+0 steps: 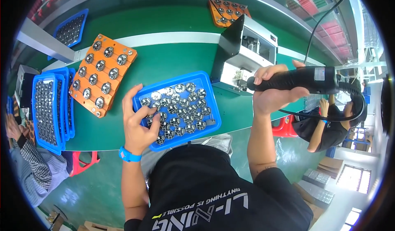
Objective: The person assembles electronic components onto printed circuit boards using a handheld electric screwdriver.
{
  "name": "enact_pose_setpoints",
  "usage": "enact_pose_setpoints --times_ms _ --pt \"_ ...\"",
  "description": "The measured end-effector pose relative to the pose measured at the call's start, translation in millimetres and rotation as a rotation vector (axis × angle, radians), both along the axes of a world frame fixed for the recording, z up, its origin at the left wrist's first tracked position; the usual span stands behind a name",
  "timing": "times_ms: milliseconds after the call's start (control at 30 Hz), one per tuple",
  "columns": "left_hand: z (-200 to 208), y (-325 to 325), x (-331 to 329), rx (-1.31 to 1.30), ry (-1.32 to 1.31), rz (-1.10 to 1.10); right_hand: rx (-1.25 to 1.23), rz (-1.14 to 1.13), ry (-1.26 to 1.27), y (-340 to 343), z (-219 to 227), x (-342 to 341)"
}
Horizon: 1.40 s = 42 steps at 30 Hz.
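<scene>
My left hand (pixel 139 126), with a blue wristband, reaches over the left side of a blue tray (pixel 217 103). Its fingers are apart, touching the tray's rim and small round metal-and-black parts (pixel 175 121) inside; no part is clearly gripped. In my right hand (pixel 269 95) is a black corded electric screwdriver (pixel 302 79), held level with fingers wrapped round its front. Its tip points left, at the front of a black-and-silver screw feeder (pixel 247 52). Whether the tip touches a screw there is too small to tell.
An orange fixture (pixel 92 90) bearing several round parts lies left of the tray; another orange fixture (pixel 227 22) sits at the back. Filled blue trays (pixel 59 107) stand stacked at far left. The screwdriver's cable (pixel 317 117) loops at right. Co-workers sit on both sides.
</scene>
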<state>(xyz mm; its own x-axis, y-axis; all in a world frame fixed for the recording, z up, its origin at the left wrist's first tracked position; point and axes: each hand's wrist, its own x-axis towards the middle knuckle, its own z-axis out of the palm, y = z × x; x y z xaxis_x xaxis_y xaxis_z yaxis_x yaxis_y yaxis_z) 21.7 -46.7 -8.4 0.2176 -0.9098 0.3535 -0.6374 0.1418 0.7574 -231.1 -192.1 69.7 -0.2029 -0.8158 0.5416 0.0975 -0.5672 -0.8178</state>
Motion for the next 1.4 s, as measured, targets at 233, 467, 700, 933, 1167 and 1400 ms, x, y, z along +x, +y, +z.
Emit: enact_pose_setpoints --times_ms 233,467,700,933,1167,1400 --pt "0.0 1.1 -0.1 0.020 0.025 0.024 0.032 0.036 0.021 0.5 -7.3 -3.6" --pt "-3.2 2.6 1.5 -0.005 0.082 0.013 0.181 0.293 -0.150 25.3 -2.4 27.0" --pt "-4.1 6.1 6.7 -0.002 0.086 0.036 0.122 0.581 -0.108 74.4 -42.3 114.5" --pt "-6.6 7.7 11.0 -0.019 0.108 0.027 0.121 0.634 -0.054 80.7 -64.1 130.1" --pt "-8.7 9.3 13.9 -0.019 0.099 0.028 0.067 0.661 0.039 85.7 -66.6 131.4" --pt "-5.7 9.9 13.1 -0.008 0.121 0.036 0.255 0.729 -0.006 80.4 -65.3 137.1"
